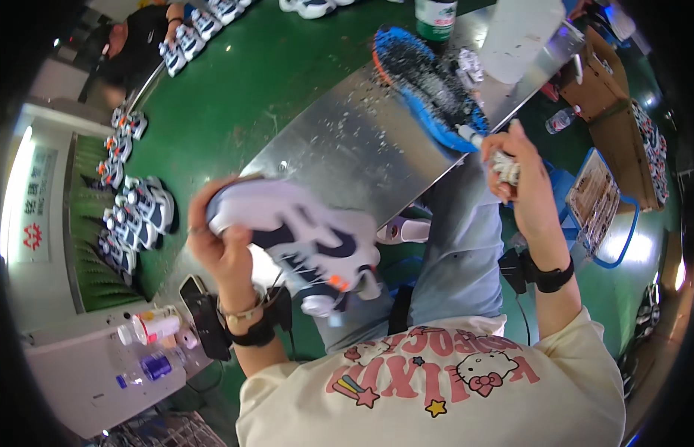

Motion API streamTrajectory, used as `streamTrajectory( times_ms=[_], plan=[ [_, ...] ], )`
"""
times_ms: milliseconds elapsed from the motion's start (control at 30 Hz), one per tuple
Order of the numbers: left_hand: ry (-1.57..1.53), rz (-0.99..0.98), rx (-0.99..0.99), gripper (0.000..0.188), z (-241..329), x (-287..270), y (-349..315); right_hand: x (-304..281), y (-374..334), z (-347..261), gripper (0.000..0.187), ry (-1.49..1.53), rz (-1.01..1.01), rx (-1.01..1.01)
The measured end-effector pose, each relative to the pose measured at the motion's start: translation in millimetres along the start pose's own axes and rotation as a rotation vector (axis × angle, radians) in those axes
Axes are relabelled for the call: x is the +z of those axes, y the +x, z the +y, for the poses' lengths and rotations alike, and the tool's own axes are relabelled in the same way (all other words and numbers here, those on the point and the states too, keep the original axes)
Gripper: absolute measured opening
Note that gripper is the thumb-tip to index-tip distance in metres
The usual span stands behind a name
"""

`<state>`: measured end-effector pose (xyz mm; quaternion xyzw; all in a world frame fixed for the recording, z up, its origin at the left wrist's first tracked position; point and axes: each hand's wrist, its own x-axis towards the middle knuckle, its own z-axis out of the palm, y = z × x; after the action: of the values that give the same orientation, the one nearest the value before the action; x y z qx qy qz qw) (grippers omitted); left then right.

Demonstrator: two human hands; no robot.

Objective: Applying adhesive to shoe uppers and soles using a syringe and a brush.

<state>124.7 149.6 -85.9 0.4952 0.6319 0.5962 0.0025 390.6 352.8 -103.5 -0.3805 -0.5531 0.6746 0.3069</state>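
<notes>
My left hand [224, 238] is closed around the heel end of a white sneaker [317, 231] with navy panels and orange accents, held tilted above my lap. Dark laces show on its lower side. To the right, my right hand [517, 167] is closed on a crumpled white wad [505, 168]. A short white stick-like tip [470, 135] points from that hand toward a blue insole-shaped pad [429, 89] strewn with black crumbs. Whether the tip and wad are one thing I cannot tell. The pad lies on a metal plate [325, 149] scattered with light bits.
Rows of similar sneakers [142, 212] line the left of the green table [250, 82]. Behind the pad stand a green bottle [436, 18] and a whitish container [518, 41]. A blue-framed stool [600, 201] and cardboard box [623, 134] are at right. A person [138, 45] works far left.
</notes>
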Motion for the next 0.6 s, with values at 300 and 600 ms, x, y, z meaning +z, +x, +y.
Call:
streamTrajectory(
  times_ms=[300, 600],
  plan=[
    [-0.044, -0.298, 0.259, 0.058, 15, 38, 41, 49, -38, -39, 0.066, 0.325, -0.510, -0.531],
    [0.102, -0.460, 0.212, 0.080, 19, 53, 49, 56, -25, -30, 0.065, 0.406, -0.486, -0.486]
  ],
)
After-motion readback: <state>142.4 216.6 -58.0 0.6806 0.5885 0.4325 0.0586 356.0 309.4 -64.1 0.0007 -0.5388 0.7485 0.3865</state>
